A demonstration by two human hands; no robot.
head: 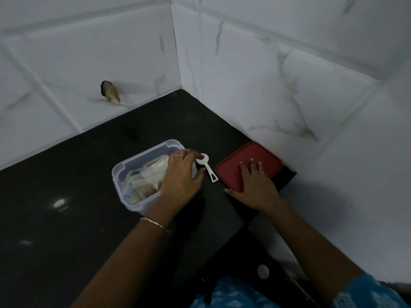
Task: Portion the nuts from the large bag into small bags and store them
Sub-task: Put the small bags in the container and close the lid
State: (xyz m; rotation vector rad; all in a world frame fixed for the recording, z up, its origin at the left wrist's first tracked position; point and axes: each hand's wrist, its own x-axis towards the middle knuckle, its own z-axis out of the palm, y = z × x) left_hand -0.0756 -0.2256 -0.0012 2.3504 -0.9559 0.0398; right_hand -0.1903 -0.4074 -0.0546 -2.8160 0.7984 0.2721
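Note:
A clear plastic container point(124, 172) stands open on the black countertop, with several small filled bags point(146, 176) inside. My left hand point(181, 176) covers its right side, fingers and thumb curled round that wall. A small white scoop point(210, 171) lies on the counter right beside my left fingertips. The red lid point(231, 165) lies flat to the right, near the wall. My right hand point(255, 185) rests on the lid with its fingers straight and spread, the thumb at the lid's near left edge. No large bag is in view.
The black countertop point(66, 196) runs into a corner of white tiled walls point(244, 85). A dark hole point(110, 91) breaks the left wall tile. The counter's edge falls away on the right, just past the lid. A white round knob point(263, 271) shows below it.

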